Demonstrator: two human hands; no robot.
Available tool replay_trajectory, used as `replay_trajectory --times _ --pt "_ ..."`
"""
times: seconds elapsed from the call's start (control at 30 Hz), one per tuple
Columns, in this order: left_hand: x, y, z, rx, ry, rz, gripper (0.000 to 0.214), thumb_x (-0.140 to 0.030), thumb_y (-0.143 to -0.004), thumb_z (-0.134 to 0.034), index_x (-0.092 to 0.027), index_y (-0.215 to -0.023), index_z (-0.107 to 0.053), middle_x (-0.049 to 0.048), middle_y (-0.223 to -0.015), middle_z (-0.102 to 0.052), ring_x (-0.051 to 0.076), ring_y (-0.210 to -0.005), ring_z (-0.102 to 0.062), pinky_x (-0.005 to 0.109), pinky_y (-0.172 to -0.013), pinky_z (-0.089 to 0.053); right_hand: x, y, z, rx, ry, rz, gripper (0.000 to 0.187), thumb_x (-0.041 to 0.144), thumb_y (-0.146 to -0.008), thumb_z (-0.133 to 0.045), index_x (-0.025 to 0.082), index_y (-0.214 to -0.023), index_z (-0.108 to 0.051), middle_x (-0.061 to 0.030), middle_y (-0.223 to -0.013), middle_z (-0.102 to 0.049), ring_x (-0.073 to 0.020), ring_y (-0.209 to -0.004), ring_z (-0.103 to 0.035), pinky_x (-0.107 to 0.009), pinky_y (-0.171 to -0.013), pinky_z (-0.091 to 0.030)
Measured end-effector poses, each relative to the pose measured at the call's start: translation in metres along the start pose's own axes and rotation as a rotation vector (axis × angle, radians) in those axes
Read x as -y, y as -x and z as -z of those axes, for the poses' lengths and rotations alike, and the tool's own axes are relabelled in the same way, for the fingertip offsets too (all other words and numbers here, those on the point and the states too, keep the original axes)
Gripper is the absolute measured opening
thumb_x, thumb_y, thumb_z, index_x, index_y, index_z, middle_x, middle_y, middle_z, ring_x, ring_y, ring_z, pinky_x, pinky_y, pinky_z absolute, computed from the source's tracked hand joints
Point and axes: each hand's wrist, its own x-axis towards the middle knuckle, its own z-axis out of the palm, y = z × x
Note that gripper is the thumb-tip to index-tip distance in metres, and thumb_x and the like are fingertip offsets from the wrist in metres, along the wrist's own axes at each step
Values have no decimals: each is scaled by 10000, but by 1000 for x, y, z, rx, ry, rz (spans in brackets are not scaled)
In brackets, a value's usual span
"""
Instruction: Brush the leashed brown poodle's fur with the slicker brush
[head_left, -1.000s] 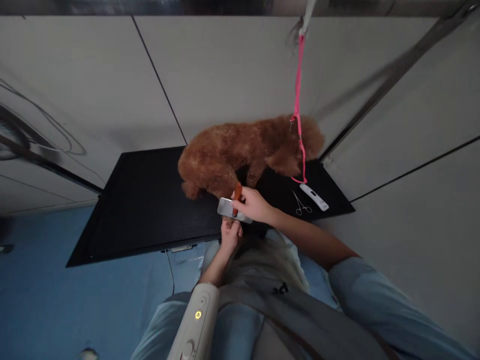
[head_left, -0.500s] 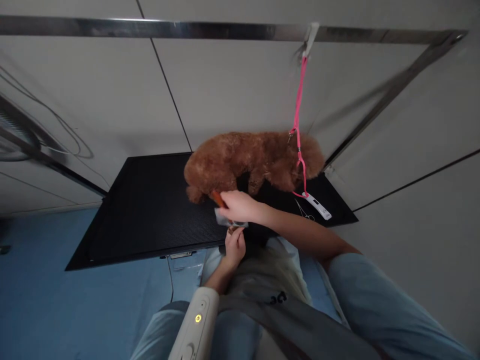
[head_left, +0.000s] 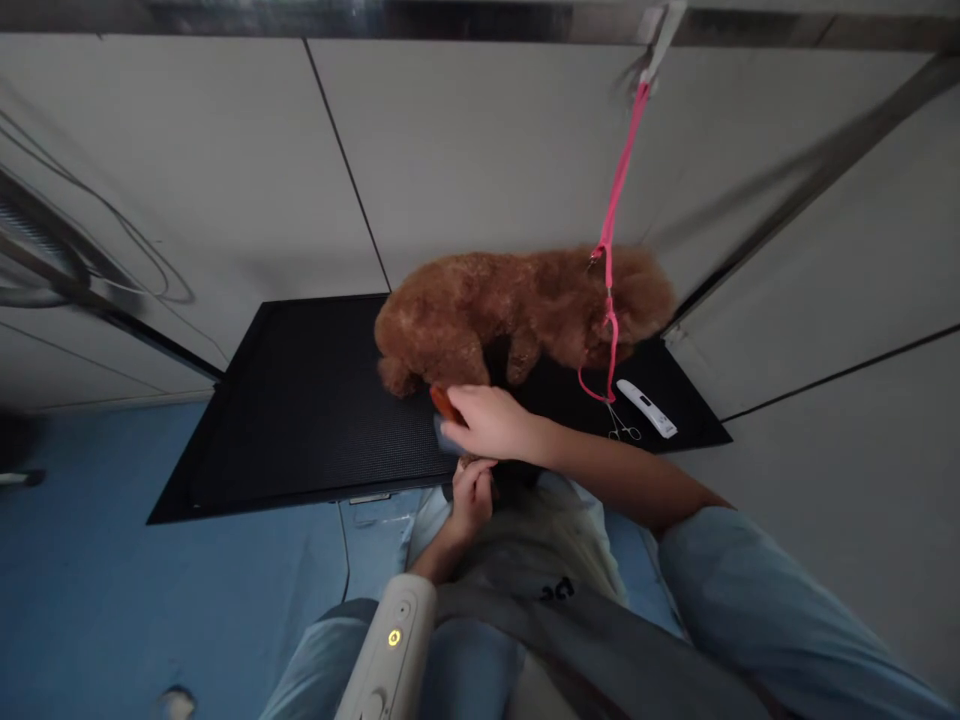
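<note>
A curly brown dog [head_left: 480,300] is on the black table mat, its head end to the right. My right hand [head_left: 487,425] is closed round the orange handle of a slicker brush [head_left: 445,403]; the brush's grey head is mostly covered by the hand. Just below, my left hand [head_left: 472,495] is closed on a bit of brown fur, which looks like the dog's paw [head_left: 468,460]. The leg between paw and body is largely hidden behind my right hand and the brush.
A pink grooming loop [head_left: 616,200] hangs from a metal bar [head_left: 465,22] by the dog's head. White clippers [head_left: 647,408] and scissors [head_left: 624,428] lie on the black table [head_left: 300,430], right. A white device [head_left: 394,650] with a yellow light sits before my body.
The view has shifted, bringing the bar higher in the picture. My right hand has turned slightly with the brush, hiding more of its head. My left hand keeps its hold.
</note>
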Motion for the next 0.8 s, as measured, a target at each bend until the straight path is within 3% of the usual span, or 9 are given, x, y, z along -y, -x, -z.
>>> replay_trajectory --times 0.07,0.13,0.17,0.27,0.4,0.53,0.67,0.73,0.8 --pt "-3 1 4 34 36 51 270 -178 -944 -414 -171 -884 -676 4 -599 -577 131 -574 -536 275 -604 -449 -3 6 0 -14 -41 -39 239 362 -918 -468 155 -984 -568 -105 -986 -670 -226 -851 -642 -301 -685 -445" --pt "-7 2 9 63 60 101 277 -196 -947 -405 -188 -899 -678 -11 -564 -565 122 -529 -515 274 -587 -434 -6 11 0 -122 -53 -93 243 340 -936 -431 143 -994 -562 -115 -999 -660 -222 -871 -629 -301 -694 -430" --pt "-8 2 11 77 74 111 275 -208 -945 -410 -197 -894 -680 -15 -552 -562 122 -521 -514 277 -587 -435 -6 13 0 -126 -67 -58 242 345 -933 -437 145 -986 -563 -111 -990 -658 -218 -866 -625 -297 -690 -421" --pt "-12 2 17 105 108 113 257 -241 -932 -434 -215 -871 -683 -16 -536 -556 129 -525 -523 283 -594 -450 -5 17 -3 31 -131 85 218 372 -887 -525 160 -908 -573 -76 -891 -663 -194 -775 -615 -280 -641 -392" --pt "-13 2 23 110 140 147 249 -265 -934 -439 -210 -952 -681 -21 -548 -559 120 -497 -506 269 -541 -442 -4 18 -6 -99 -152 1 197 330 -912 -487 155 -947 -570 -86 -950 -653 -190 -814 -610 -279 -662 -389" --pt "-10 4 29 114 152 158 238 -317 -925 -475 -200 -933 -682 -9 -572 -574 122 -519 -515 275 -554 -444 -6 18 -8 -30 -215 130 180 344 -866 -558 165 -875 -576 -61 -893 -646 -172 -757 -595 -270 -650 -392" --pt "-12 6 32 109 284 311 267 -395 -915 -489 -185 -942 -652 -10 -600 -561 109 -509 -496 249 -502 -413 -12 19 -8 -249 -269 25 163 298 -890 -522 148 -923 -580 -82 -946 -638 -181 -843 -598 -284 -734 -420" --pt "-20 5 34 111 421 418 261 -429 -890 -515 -190 -872 -618 -20 -591 -529 103 -502 -484 236 -486 -397 -15 20 -11 -154 -371 117 141 297 -860 -565 160 -885 -589 -51 -880 -642 -163 -788 -600 -268 -717 -431" --pt "-31 2 38 76 594 554 246 -437 -861 -538 -199 -803 -558 -27 -613 -500 88 -482 -448 219 -456 -365 -19 20 -16 -115 -453 99 133 294 -835 -594 163 -859 -591 -34 -823 -642 -153 -734 -599 -260 -688 -440"
